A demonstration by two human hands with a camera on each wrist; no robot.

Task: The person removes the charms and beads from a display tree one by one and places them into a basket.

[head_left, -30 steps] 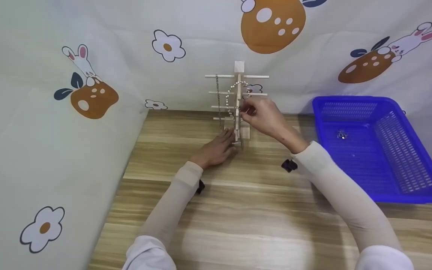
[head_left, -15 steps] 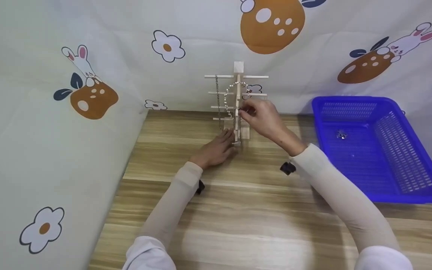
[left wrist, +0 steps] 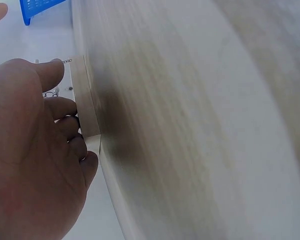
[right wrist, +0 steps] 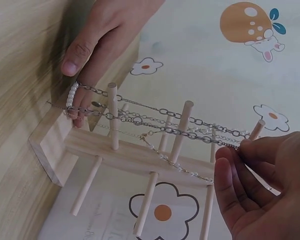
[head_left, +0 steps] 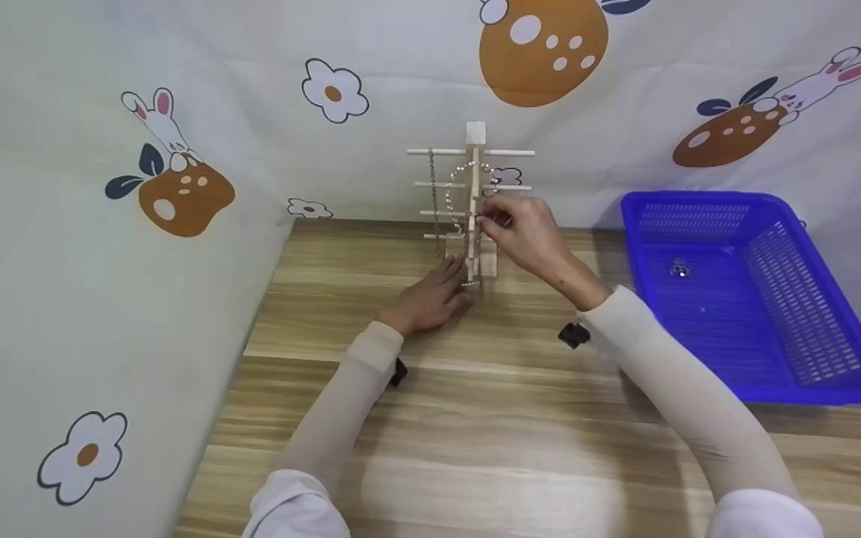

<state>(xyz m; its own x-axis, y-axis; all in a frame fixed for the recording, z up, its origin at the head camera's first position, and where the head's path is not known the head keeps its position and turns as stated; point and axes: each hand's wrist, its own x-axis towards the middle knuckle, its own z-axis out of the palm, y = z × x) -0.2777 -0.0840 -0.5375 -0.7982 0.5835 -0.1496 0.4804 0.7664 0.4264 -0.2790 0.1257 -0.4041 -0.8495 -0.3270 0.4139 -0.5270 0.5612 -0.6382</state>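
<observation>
Wood-grain table (head_left: 475, 418) boxed in by a cartoon-print cloth backdrop (head_left: 176, 112) at the back and on the left-hand side. Wooden jewelry stand (head_left: 474, 202) sits at the far table edge, right in front of both hands; long axis upright, post vertical, pegs sticking out sideways toward each hand. Left hand (head_left: 430, 299) lies flat on the table, fingers straight, fingertips against the stand's base block (left wrist: 85, 100), gripping nothing. Right hand (head_left: 524, 235) is raised just right of the post at mid height, thumb and fingertips (right wrist: 230, 155) pinching a silver chain necklace (right wrist: 190, 131). In the right wrist view that chain runs along the stand's long axis across several pegs, roughly taut from the pinch to the base end by the left hand's fingers. Pearl bead strand (head_left: 460, 183) loops over the upper pegs above the right hand; another thin chain (head_left: 434, 202) hangs straight down on the left-hand side of the post.

Blue plastic basket (head_left: 812, 359) sits well to the right of the right hand, a small shiny item (head_left: 681, 269) inside, too small to identify. Backdrop is close behind the stand; open table lies nearer the person, under both forearms.
</observation>
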